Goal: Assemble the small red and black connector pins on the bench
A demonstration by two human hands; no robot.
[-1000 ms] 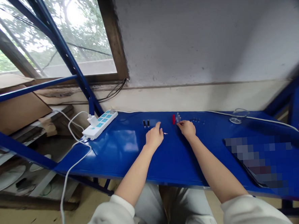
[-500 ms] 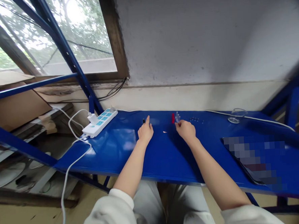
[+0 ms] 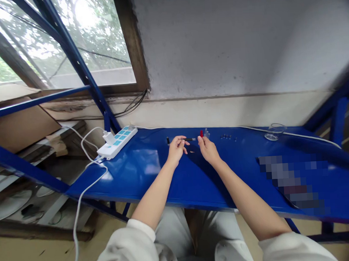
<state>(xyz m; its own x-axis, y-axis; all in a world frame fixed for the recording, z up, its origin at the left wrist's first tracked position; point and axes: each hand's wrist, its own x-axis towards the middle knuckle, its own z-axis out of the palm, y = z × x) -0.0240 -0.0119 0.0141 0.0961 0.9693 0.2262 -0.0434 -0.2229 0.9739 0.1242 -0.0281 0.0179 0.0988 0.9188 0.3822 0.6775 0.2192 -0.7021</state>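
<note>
My left hand (image 3: 176, 148) pinches a thin black pen-like piece (image 3: 189, 139) and holds it level above the blue metal table (image 3: 141, 172). My right hand (image 3: 206, 149) hovers just to its right with fingers curled, close to the piece's tip; whether it touches is unclear. One small black cap (image 3: 168, 140) stands on the table left of my left hand. A small red piece (image 3: 201, 133) and a clear piece (image 3: 206, 134) stand behind my right hand. A tiny pale bit (image 3: 191, 151) lies between my hands.
A white power strip (image 3: 117, 142) with a white cable lies at the table's back left. A row of small dark parts (image 3: 227, 136) sits right of the red piece. A clear glass dish (image 3: 273, 131) and a thin cable are at the back right. Cardboard is stacked at left.
My left hand reached to the two black pieces, picked one up and brought it rightward. My right hand shifted left toward it. One black cap is left standing.
</note>
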